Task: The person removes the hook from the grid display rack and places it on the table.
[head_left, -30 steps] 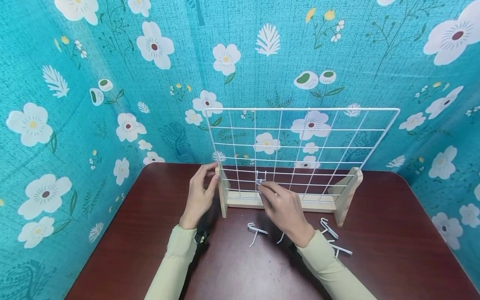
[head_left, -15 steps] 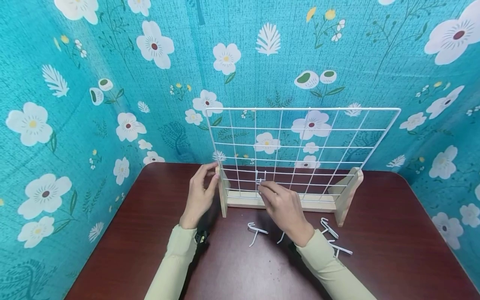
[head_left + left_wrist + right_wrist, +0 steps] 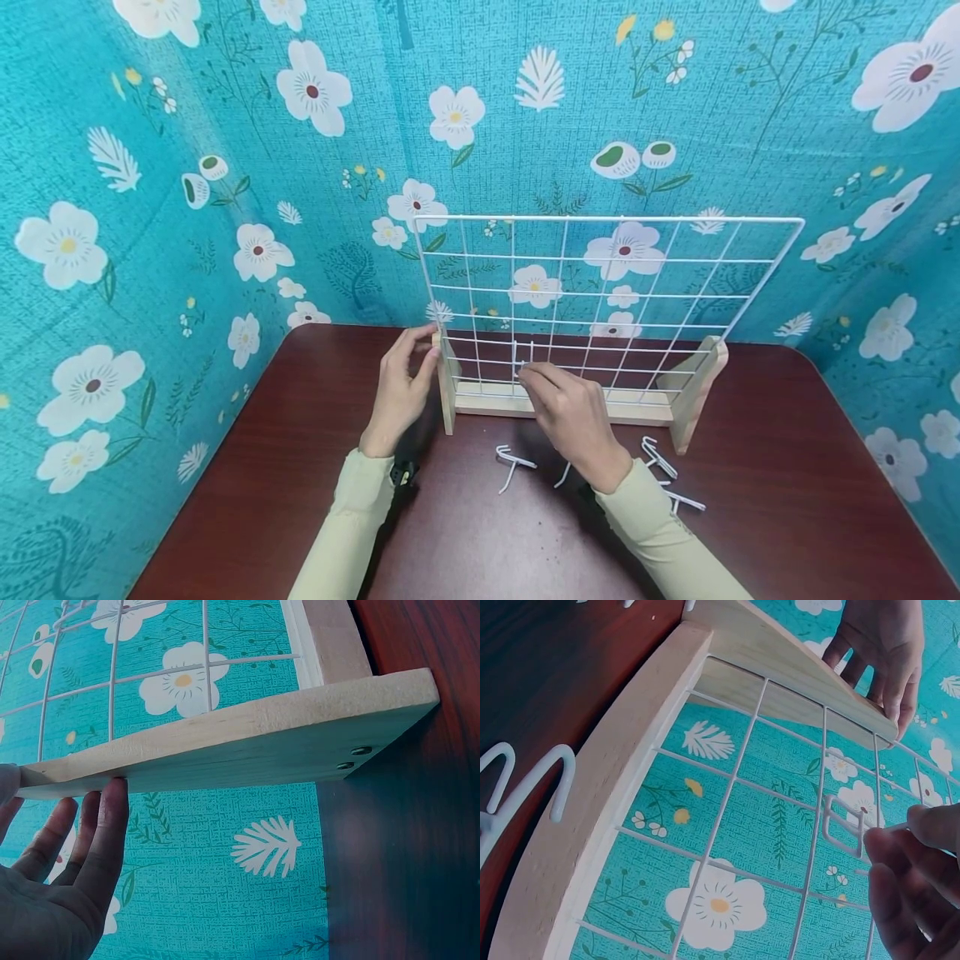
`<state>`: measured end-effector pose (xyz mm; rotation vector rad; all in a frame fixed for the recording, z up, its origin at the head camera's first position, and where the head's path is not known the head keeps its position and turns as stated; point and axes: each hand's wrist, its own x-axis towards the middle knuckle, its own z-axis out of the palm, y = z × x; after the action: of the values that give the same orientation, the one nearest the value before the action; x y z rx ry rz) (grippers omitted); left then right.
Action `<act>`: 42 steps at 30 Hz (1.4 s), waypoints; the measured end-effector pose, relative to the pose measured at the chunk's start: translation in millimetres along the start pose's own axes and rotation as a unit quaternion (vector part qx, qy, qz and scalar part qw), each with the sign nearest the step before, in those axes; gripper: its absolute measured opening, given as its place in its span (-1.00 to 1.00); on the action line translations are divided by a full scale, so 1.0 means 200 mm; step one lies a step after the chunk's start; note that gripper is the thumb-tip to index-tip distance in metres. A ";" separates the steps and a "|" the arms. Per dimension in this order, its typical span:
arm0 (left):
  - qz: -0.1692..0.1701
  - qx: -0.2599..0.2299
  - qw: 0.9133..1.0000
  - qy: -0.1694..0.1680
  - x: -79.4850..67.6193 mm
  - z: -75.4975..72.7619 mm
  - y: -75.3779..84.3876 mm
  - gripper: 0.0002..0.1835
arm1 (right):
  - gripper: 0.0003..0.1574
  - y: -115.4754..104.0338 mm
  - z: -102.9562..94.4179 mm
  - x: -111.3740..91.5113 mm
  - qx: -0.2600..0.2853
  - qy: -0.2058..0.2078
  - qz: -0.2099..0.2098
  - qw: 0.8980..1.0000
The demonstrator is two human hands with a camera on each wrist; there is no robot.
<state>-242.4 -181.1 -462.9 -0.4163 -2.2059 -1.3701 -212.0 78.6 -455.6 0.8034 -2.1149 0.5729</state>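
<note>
A white wire grid panel (image 3: 566, 293) stands in a pale wooden stand (image 3: 491, 406). My left hand (image 3: 402, 383) holds the upper end of the stand's left side board (image 3: 247, 746), the thumb at its front edge and the fingertips against its outer face. My right hand (image 3: 567, 408) pinches the stem of a white wire hook (image 3: 845, 827) at the lower left part of the grid. In the right wrist view the hook's bent wire bracket lies against the grid wires, and its stem runs between thumb and forefinger.
Several more white hooks lie on the dark red-brown table (image 3: 480, 533). One hook (image 3: 513, 458) is in front of the stand; others (image 3: 660, 458) lie right of my right wrist. Blue-green flowered fabric (image 3: 337, 167) surrounds the table's back and sides.
My right fingers have shifted very slightly on the hook, and less of its bracket shows beside them in the head view. The left hand stays on the side board.
</note>
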 end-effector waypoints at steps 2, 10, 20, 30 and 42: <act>-0.003 0.000 1.000 0.003 0.00 0.00 0.02 -0.69 | -0.88 0.00 0.00 0.00 0.004 0.005 0.001 1.000; 0.005 -0.005 1.000 0.001 0.00 -0.02 0.16 -0.70 | -0.88 0.00 -0.02 0.01 0.014 0.025 0.002 1.000; 0.002 -0.007 1.000 -0.002 0.00 -0.03 0.16 -0.70 | -0.82 -0.01 -0.05 0.03 0.014 0.054 -0.009 0.998; -0.002 -0.006 1.000 -0.003 0.00 -0.01 0.10 -0.70 | -0.65 -0.04 -0.10 0.01 0.020 0.080 -0.033 0.996; 0.014 0.001 1.000 -0.003 0.00 -0.01 -0.02 -0.68 | -0.66 -0.09 -0.17 -0.03 0.040 0.085 -0.057 0.994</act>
<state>-243.6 -183.8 -465.0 -0.4486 -2.1991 -1.3530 -178.5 89.9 -438.8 0.8823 -1.8877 0.6438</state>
